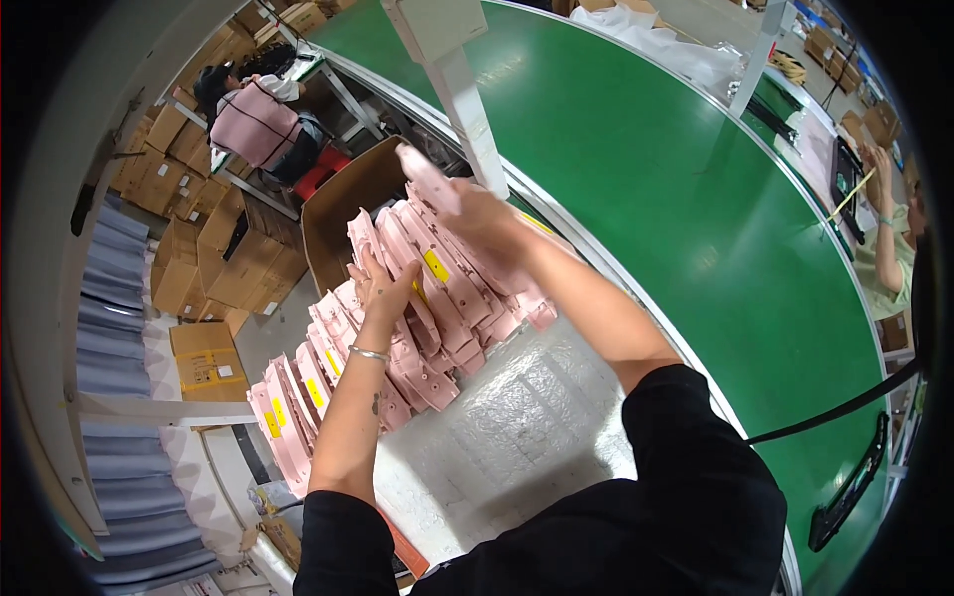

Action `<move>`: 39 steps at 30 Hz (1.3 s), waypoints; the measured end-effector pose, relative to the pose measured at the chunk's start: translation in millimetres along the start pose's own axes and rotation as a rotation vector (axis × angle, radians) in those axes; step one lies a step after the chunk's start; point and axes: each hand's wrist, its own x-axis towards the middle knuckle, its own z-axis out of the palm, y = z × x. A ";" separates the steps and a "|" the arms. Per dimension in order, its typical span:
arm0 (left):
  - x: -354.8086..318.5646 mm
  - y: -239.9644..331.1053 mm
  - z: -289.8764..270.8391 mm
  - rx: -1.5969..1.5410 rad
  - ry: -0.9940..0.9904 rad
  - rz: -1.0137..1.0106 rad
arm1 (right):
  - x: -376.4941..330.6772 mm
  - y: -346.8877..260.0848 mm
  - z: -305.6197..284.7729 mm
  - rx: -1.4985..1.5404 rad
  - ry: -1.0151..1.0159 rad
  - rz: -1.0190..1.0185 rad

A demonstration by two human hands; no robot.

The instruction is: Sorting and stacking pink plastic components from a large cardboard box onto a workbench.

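Many long pink moulded plastic panels [288, 427] stand on edge in rows, some with yellow labels. My left hand [380, 293], with a metal bangle at the wrist, rests among them; its fingers and thumb are spread against the panels. Farther right and higher, my right hand [485, 221] is closed around the lower end of a pink plastic panel [427, 177] that sticks up above the rows. That hand and its panel are smeared by motion, and the fingertips are partly hidden.
A silvery, foil-like wrapped surface [497, 437] lies before me. An open cardboard box [328, 223] stands behind the panels, and a green conveyor belt [616, 149] curves along the right. Two other people [258, 129] work at far left and far right. A white post [462, 109] rises ahead.
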 end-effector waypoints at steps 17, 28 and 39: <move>-2.9 50.3 13.7 0.205 -0.118 0.179 | -20.4 51.8 1.7 -0.384 0.066 0.338; -14.2 60.5 20.4 0.407 -0.051 0.164 | 0.1 60.4 16.5 -0.260 0.003 0.560; -23.4 28.0 -4.7 0.125 0.156 0.518 | -26.6 72.0 -5.8 -0.138 0.325 0.201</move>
